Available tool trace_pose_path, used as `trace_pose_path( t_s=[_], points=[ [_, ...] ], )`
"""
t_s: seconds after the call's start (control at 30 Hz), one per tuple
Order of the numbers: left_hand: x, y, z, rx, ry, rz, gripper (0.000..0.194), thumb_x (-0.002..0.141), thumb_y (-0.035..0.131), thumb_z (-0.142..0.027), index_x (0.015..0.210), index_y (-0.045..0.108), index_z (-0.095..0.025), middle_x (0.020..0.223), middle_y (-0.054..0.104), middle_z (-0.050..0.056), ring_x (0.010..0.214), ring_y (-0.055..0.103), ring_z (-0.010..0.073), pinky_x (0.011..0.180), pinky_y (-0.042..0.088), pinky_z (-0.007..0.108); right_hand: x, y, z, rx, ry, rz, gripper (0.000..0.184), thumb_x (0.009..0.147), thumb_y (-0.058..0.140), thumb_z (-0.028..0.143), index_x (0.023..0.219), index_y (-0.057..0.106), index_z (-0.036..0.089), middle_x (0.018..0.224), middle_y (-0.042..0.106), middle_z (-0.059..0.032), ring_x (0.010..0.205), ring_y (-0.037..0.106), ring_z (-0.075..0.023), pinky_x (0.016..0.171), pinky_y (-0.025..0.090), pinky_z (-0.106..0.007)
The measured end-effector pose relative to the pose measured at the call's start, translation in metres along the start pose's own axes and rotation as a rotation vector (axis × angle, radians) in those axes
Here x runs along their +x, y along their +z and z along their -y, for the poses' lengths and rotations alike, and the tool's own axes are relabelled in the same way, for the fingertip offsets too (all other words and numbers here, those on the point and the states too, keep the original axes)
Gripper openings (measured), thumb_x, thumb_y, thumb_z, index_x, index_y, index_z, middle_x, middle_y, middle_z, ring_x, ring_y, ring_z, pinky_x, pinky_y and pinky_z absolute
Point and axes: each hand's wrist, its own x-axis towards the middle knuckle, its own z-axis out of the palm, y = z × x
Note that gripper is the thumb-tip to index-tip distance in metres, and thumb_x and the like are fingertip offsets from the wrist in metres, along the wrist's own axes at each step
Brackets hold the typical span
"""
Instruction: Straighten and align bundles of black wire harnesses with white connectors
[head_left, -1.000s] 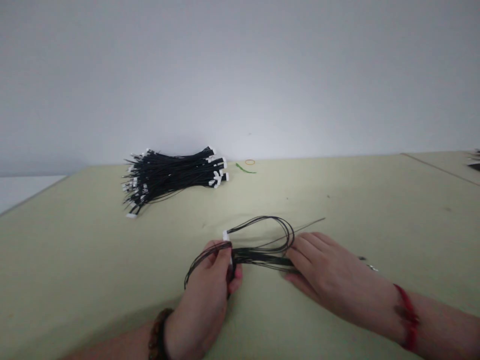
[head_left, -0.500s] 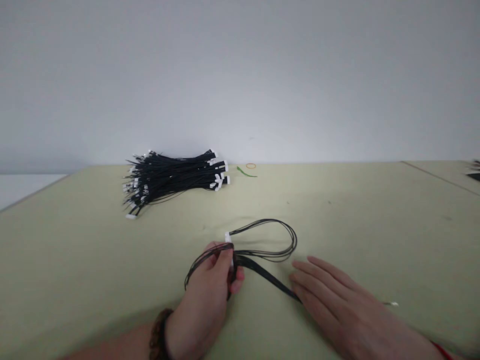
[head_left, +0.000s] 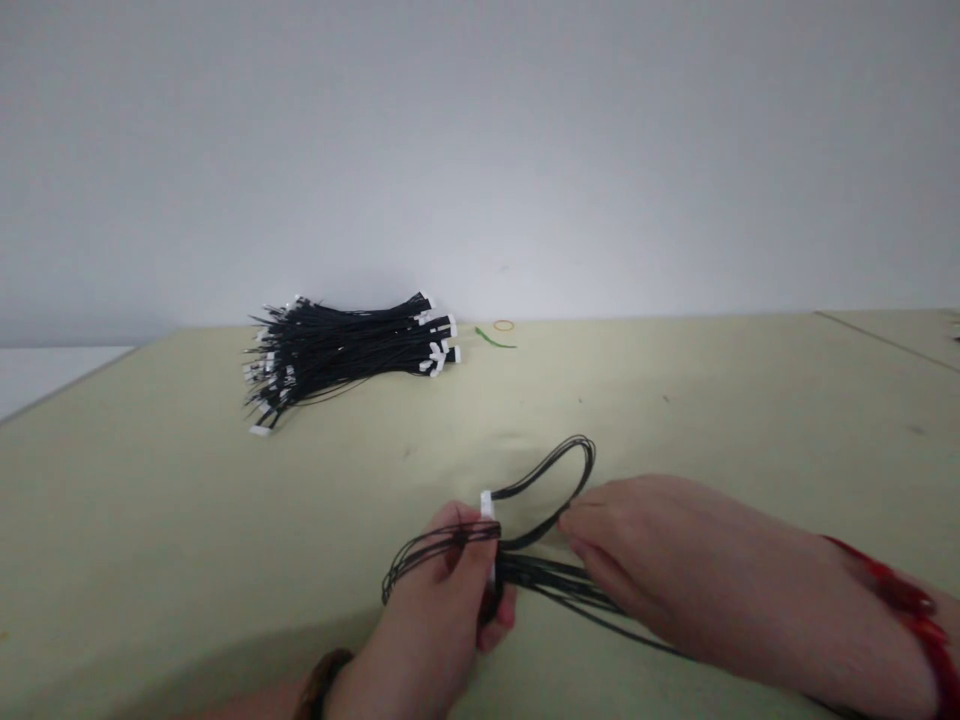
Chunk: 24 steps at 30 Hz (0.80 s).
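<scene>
My left hand (head_left: 439, 600) grips a small bunch of black wires near a white connector (head_left: 487, 505), which sticks up above its fingers. A loop of these black wires (head_left: 577, 470) rises behind the hand, and other strands (head_left: 555, 577) run to the right. My right hand (head_left: 660, 560) lies just right of the connector, its fingers closed around the strands at the base of the loop. Farther back on the table, a large bundle of black wires with white connectors (head_left: 345, 350) lies apart from both hands.
A pale green table covering (head_left: 225, 520) fills the lower view, and a white wall stands behind it. A green twist tie (head_left: 491, 340) and a small rubber band (head_left: 503, 325) lie near the far edge. Another table surface (head_left: 900, 330) shows at far right.
My right hand has come back from the lower right and closed on the strands. My left hand has shifted slightly right with the connector, and the wire loop has narrowed.
</scene>
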Motion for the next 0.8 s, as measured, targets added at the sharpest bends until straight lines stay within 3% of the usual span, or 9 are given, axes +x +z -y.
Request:
trace_pose_path(
  t_s=[0.17, 0.3, 0.47, 0.63, 0.8],
  points=[
    [0.004, -0.006, 0.005, -0.053, -0.036, 0.099, 0.015, 0.080, 0.054, -0.036, 0.078, 0.048, -0.022, 0.042, 0.049, -0.007, 0.036, 0.038, 0.0065, 0.037, 0.029, 0.016, 0.001, -0.001, 0.012, 0.244, 0.093, 0.022, 0.023, 0.084, 0.045, 0.014, 0.065, 0.057, 0.021, 0.063, 0.060, 0.0043, 0.054, 0.054, -0.0111, 0.051, 0.031, -0.024],
    [0.003, -0.008, 0.002, -0.029, -0.083, 0.201, 0.020, 0.079, 0.055, -0.039, 0.073, 0.046, -0.022, 0.042, 0.049, -0.007, 0.036, 0.037, 0.0057, 0.038, 0.028, 0.016, 0.009, 0.006, 0.012, 0.419, 0.086, 0.010, 0.027, 0.086, 0.045, 0.018, 0.063, 0.059, 0.019, 0.059, 0.058, 0.0039, 0.051, 0.049, -0.0080, 0.052, 0.033, -0.020],
    [0.005, -0.008, 0.003, -0.011, -0.054, 0.195, 0.021, 0.081, 0.054, -0.037, 0.071, 0.041, -0.023, 0.043, 0.050, -0.008, 0.036, 0.034, 0.0050, 0.038, 0.025, 0.015, 0.011, 0.012, 0.009, 0.632, 0.119, 0.005, 0.030, 0.088, 0.042, 0.016, 0.064, 0.061, 0.018, 0.056, 0.056, 0.0049, 0.048, 0.046, -0.0057, 0.047, 0.030, -0.018],
    [0.006, -0.011, 0.008, 0.051, -0.012, 0.241, 0.024, 0.085, 0.046, -0.042, 0.072, 0.041, -0.022, 0.044, 0.050, -0.008, 0.037, 0.034, 0.0051, 0.037, 0.025, 0.016, 0.007, 0.015, 0.013, 0.677, 0.140, -0.015, 0.028, 0.088, 0.043, 0.017, 0.065, 0.058, 0.020, 0.057, 0.053, 0.0077, 0.050, 0.045, -0.0043, 0.049, 0.031, -0.016],
    [0.005, -0.014, 0.005, 0.118, -0.002, 0.249, 0.030, 0.083, 0.048, -0.047, 0.069, 0.041, -0.021, 0.044, 0.048, -0.007, 0.037, 0.033, 0.0046, 0.037, 0.025, 0.016, 0.006, 0.020, 0.017, 0.541, 0.121, -0.111, 0.024, 0.083, 0.049, 0.013, 0.064, 0.060, 0.023, 0.057, 0.055, 0.0092, 0.050, 0.049, -0.0053, 0.051, 0.032, -0.019]
  ],
)
